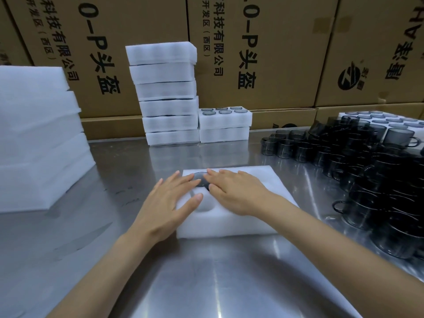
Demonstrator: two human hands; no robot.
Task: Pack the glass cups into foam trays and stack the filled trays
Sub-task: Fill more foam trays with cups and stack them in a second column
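A white foam tray (231, 226) lies flat on the steel table in front of me. A grey glass cup (200, 177) sits bottom-up in its far left pocket. My left hand (171, 200) lies flat on the tray's left side, fingers straight, touching the cup's left edge. My right hand (236, 189) lies flat across the tray's middle, fingertips on the cup's right edge. It hides the pockets beneath it. One empty pocket (203, 206) shows between the hands. Many loose smoky glass cups (367, 171) with handles crowd the table at right.
A tall stack of filled foam trays (167, 95) stands at the back, with a shorter stack (224, 123) beside it showing cups on top. A pile of foam trays (39, 138) stands at left. Another filled tray (390, 121) lies far right. Cardboard boxes (263, 53) wall the back.
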